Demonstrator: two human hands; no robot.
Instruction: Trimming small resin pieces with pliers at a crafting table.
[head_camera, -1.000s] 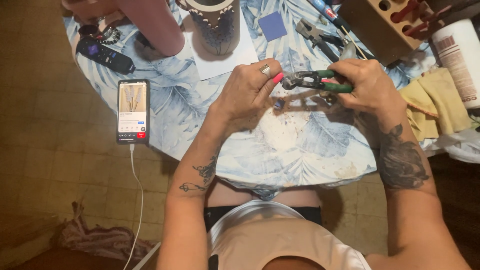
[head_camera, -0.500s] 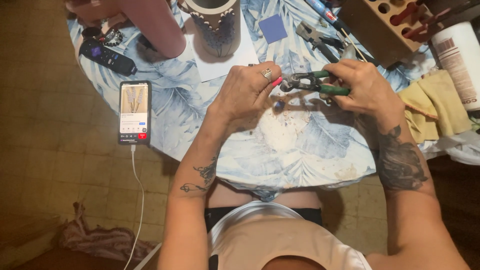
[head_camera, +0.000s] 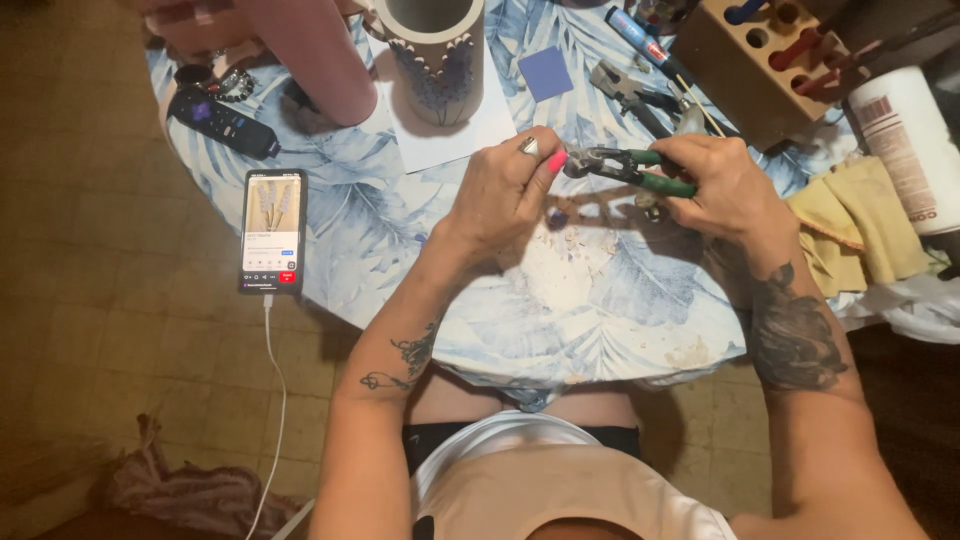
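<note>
Head view looks straight down on your two hands, raised just above the tabletop (head_camera: 620, 300) with its blue leaf-print cloth. Your right hand (head_camera: 725, 190) is closed around the green handles of a pair of nippers (head_camera: 625, 165), whose dark head points toward your left hand. Your left hand (head_camera: 505, 195) is curled with thumb and fingertips pinched together right at the head of the nippers; whatever small piece it holds there is too small to make out. A ring sits on one finger of that hand and a pink nail shows beside the tool's head.

Below the hands, pale crumbs and chips (head_camera: 565, 255) lie scattered on the cloth. Just beyond your left hand stands a tan cylindrical vase (head_camera: 432, 50) with small pieces stuck along its rim, set on a white sheet of paper (head_camera: 450, 135). Between the vase and the tools beyond your right hand lies a small blue square tile (head_camera: 546, 73). Beyond your right hand rest another pair of pliers (head_camera: 625, 95) and a pen (head_camera: 640, 38), with a wooden tool block (head_camera: 755, 75) past them. To the outside of your right hand sits a yellow cloth (head_camera: 860, 225) and a white canister (head_camera: 910, 140). Well to the outside of your left hand lies a phone (head_camera: 272, 230) with its screen lit and a white cable (head_camera: 275, 400) hanging from it, and beyond that a black remote (head_camera: 222, 122).
</note>
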